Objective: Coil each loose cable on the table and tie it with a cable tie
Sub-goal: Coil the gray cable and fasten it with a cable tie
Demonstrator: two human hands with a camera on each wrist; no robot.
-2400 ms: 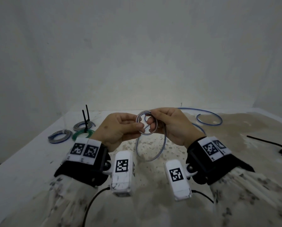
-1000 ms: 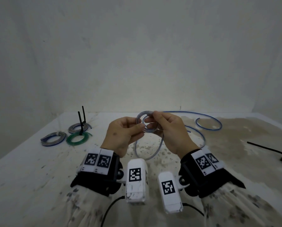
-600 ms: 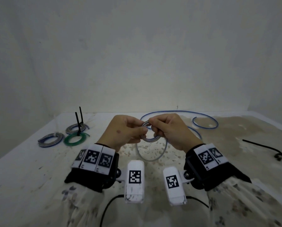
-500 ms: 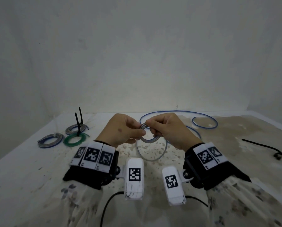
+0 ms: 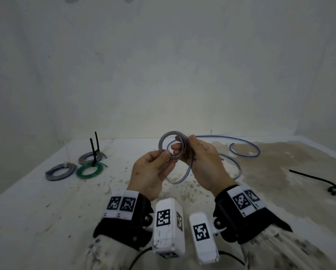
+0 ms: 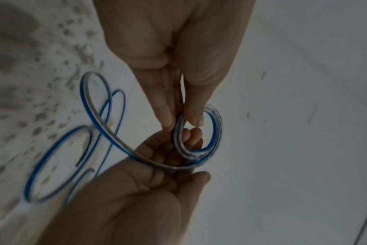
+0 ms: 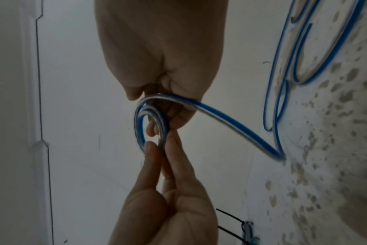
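A blue-and-clear cable is partly wound into a small ring [image 5: 164, 138] held in the air between both hands. My left hand [image 5: 166, 155] pinches the ring's lower left edge between thumb and forefinger, which the left wrist view shows at the ring [image 6: 217, 131]. My right hand [image 5: 183, 146] grips the ring's right side, fingers curled through it, as the ring [image 7: 139, 126] shows in the right wrist view. The unwound length [image 5: 245, 148] runs from my right hand down to the table in loose loops.
At the table's far left lie three coils: a grey one [image 5: 85, 157] and a green one [image 5: 91, 170] with black tie tails standing up, and a grey-blue one [image 5: 60, 171]. A loose black cable tie [image 5: 317, 180] lies at the right. The tabletop [image 5: 280, 191] is stained.
Both hands have lifted the ring a little and turned it to face me. My right fingers have shifted along its right side, and the loose length has shifted on the table.
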